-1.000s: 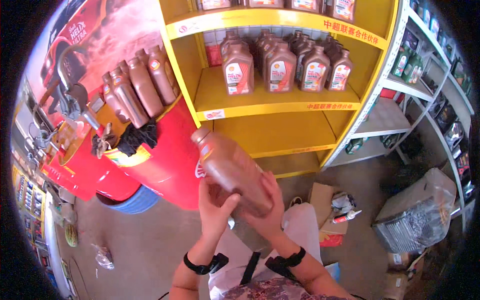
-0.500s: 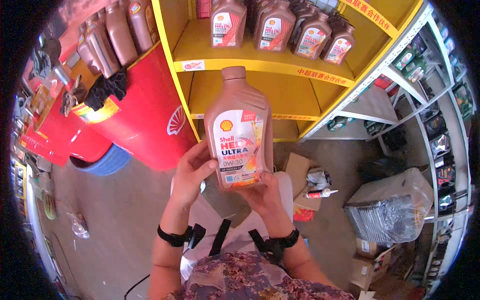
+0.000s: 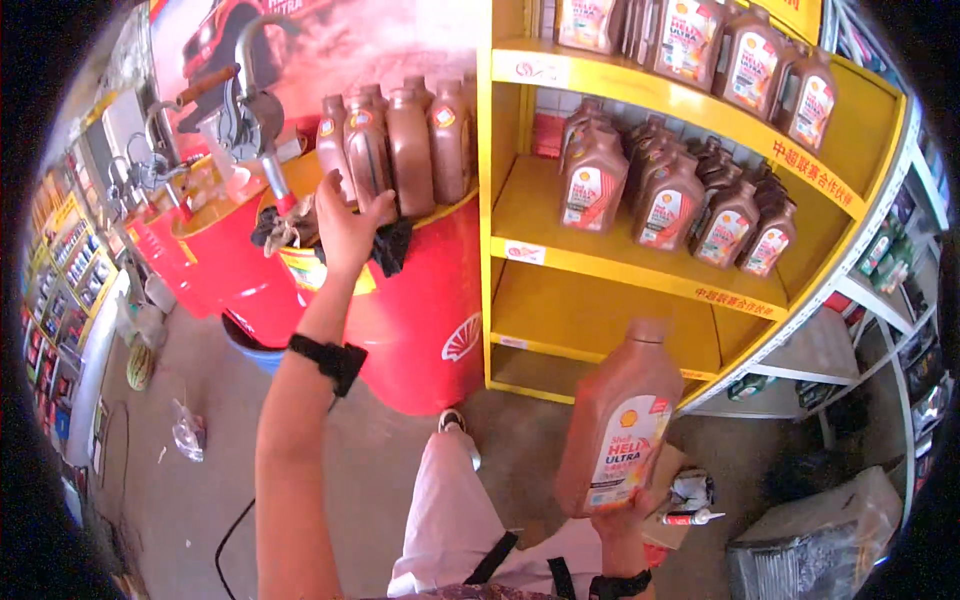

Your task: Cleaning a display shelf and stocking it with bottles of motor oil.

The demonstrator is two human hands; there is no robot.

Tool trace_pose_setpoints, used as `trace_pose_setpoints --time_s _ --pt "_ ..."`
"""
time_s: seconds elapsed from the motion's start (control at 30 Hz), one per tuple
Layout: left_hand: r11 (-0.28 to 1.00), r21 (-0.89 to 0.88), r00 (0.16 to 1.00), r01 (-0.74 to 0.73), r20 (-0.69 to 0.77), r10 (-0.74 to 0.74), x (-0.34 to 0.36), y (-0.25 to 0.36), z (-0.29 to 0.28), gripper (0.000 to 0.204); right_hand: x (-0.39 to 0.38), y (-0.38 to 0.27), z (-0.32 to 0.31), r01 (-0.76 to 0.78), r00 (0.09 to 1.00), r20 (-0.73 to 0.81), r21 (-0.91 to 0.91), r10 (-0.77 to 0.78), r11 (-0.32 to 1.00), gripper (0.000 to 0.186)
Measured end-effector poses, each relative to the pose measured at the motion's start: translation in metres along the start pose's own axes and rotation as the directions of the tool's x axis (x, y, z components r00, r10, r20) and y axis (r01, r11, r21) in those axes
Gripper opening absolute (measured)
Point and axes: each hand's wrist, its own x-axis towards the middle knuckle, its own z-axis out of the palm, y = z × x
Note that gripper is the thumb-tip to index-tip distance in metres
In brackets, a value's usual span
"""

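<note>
My left hand (image 3: 345, 225) reaches up to brown plastic bottles (image 3: 408, 150) standing on a red drum (image 3: 425, 305), its fingers apart around the lower front of one bottle; whether they touch it is unclear. A dark cloth (image 3: 393, 252) and a dirty glove (image 3: 275, 228) lie at the drum's rim beside that hand. My right hand (image 3: 620, 515) holds a large brown bottle (image 3: 615, 420) with a white label upright by its base, low at the right, in front of a yellow shelf unit (image 3: 530, 260); its fingers are mostly hidden behind and under the bottle.
Metal hand pumps (image 3: 255, 125) top the drums at the left. Rows of labelled brown bottles (image 3: 668, 208) fill the upper shelves. A white rack (image 3: 810, 370) stands right, above a plastic-wrapped box (image 3: 800, 550). Cardboard (image 3: 675, 465), a white tube (image 3: 690, 518) and a cable (image 3: 228, 545) lie on the floor.
My left hand has let go of the bottle and moved up-left to those on the drum. My right hand has carried the held bottle lower and to the right. The view has shifted.
</note>
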Motion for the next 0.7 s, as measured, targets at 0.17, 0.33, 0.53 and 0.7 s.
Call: trace_pose_setpoints --time_s 0.17,0.33,0.53,0.7 --pt "0.947 0.023 0.923 0.32 0.216 -0.317 0.035 -0.037 0.051 0.095 0.011 0.006 0.013 -0.022 0.998 0.052 -0.206 0.033 0.978 0.095" --pt "0.922 0.074 0.883 0.381 0.267 -0.387 0.054 -0.096 0.064 0.092 0.02 0.013 -0.031 -0.112 0.982 -0.188 -0.491 0.02 0.864 0.098" --pt "0.702 -0.336 0.743 0.628 0.529 -0.41 0.063 -0.109 0.053 0.061 0.033 0.016 -0.076 -0.142 0.985 -0.13 -0.271 0.11 0.952 0.084" --pt "0.862 -0.126 0.867 0.491 0.172 -0.468 0.058 -0.098 0.037 0.053 0.047 0.01 -0.078 -0.245 0.97 -0.078 -0.329 0.232 0.912 0.079"
